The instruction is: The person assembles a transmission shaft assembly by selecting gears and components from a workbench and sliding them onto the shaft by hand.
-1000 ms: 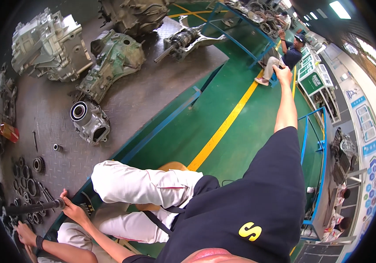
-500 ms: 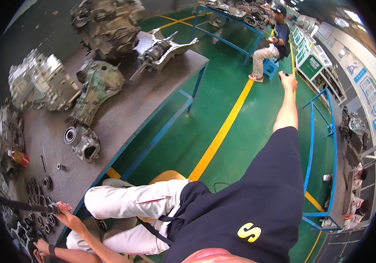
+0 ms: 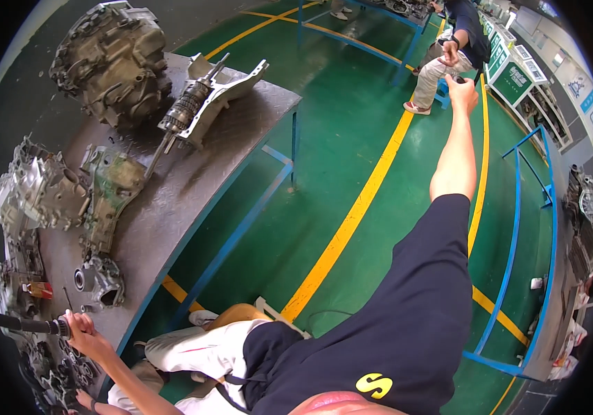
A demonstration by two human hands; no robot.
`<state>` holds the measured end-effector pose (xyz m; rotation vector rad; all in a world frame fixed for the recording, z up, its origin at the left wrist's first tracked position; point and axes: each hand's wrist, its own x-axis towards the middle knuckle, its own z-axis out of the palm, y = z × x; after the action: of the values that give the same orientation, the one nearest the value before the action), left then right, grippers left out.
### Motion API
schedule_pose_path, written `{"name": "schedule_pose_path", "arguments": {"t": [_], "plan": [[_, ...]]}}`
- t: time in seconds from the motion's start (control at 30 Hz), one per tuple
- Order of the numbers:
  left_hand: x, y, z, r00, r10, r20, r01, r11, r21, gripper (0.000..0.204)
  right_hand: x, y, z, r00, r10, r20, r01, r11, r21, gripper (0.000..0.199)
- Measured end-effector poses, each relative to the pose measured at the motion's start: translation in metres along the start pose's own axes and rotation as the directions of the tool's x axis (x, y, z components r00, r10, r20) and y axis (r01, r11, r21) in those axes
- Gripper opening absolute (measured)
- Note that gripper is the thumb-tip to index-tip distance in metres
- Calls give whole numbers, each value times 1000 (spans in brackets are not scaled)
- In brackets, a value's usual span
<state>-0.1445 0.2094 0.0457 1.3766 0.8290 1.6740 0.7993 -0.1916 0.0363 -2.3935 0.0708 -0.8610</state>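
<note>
At the lower left my left hand (image 3: 83, 335) is closed round the toothed end of a dark gear shaft (image 3: 33, 324), which runs out past the left rim. Beneath it, several loose ring gears and bearings (image 3: 78, 366) lie on the metal table (image 3: 165, 200). A small cast-metal housing (image 3: 103, 280) stands just beyond. My right arm is stretched far out to the upper right. There my right hand (image 3: 462, 97) grips a small dark object (image 3: 458, 80), thumb on top; its kind does not show. Part of another hand (image 3: 85, 399) shows at the lower left edge; whose it is I cannot tell.
Gearbox housings (image 3: 113, 62) and an open casing half (image 3: 231, 93) holding a geared shaft (image 3: 189, 104) crowd the table. A co-worker (image 3: 466, 28) is beside a blue stool (image 3: 442, 93), one hand toward mine. A blue frame (image 3: 511, 228) stands at the right.
The view has shifted, moving the table's parts left and down. My left hand with the shaft is now closer to the small housing. The co-worker has brought a hand out in front.
</note>
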Motion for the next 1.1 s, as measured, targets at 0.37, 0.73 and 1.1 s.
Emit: {"name": "schedule_pose_path", "arguments": {"t": [0.37, 0.73, 1.1], "plan": [[-39, -31, 76, 989, -69, 128, 74, 997, -33, 21, 72, 6, 63, 908, -410, 92, 394, 754, -526, 71], [-27, -30, -33, 983, -182, -37, 177, 979, -104, 9, 77, 40, 150, 922, -385, 50, 374, 848, -375, 84], [-4, 64, 38, 988, 14, -153, 14, 984, 177, 36, -147, 201, 295, 565, -779, 273, 818, 572, -59, 69]]}}
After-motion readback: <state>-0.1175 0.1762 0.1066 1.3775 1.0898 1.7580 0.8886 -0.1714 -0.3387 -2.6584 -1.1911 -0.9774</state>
